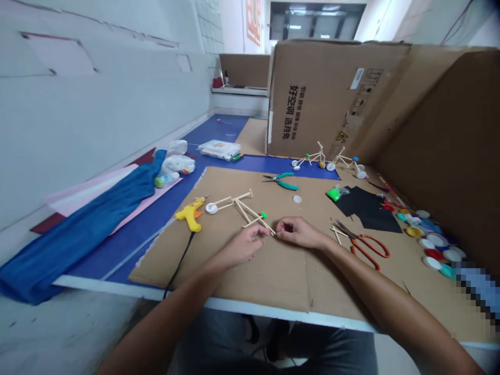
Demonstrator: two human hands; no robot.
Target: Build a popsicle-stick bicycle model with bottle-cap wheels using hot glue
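A small bicycle model (240,210) made of thin wooden sticks lies on the cardboard mat, with a white bottle-cap wheel (211,208) at its far left end and a green cap (263,215) on its frame. My left hand (246,245) is closed around the near end of its sticks, thumb and forefinger together. At the tip of that same end, my right hand (299,233) is curled in a pinch; whatever is between its fingertips is too small to make out. A yellow glue gun (190,214) rests left of the model, its black cord running toward the table edge.
Teal-handled pliers (282,180) and a clear disc (297,199) lie beyond my hands. Orange-handled scissors (363,244) sit by my right forearm, near loose sticks. Coloured bottle caps (435,240) cluster at right. Two stick models stand before a large cardboard box (320,104).
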